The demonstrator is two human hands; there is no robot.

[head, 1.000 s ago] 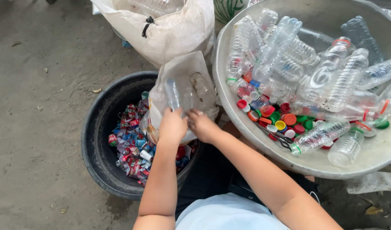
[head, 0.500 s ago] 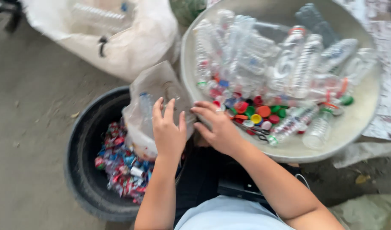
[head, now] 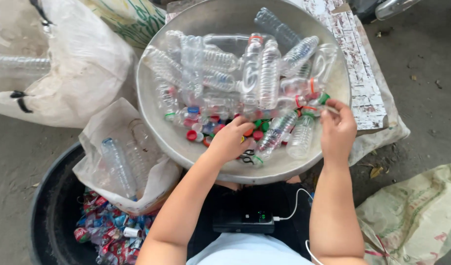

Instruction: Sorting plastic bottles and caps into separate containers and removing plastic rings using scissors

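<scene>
Bottle caps (head: 252, 128) lie under the loosely curled left hand (head: 230, 140), fingertips touching them in the metal basin (head: 152, 118); the right hand (head: 337, 128) pinches something small I cannot identify.

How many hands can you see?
2. The left hand rests on the bottle caps in the big metal bowl. The right hand reaches in at the bowl's right side.

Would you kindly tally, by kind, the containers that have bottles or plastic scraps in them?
Metal basin: 1
Black tub: 1
White plastic bags: 2
Total: 4
</scene>
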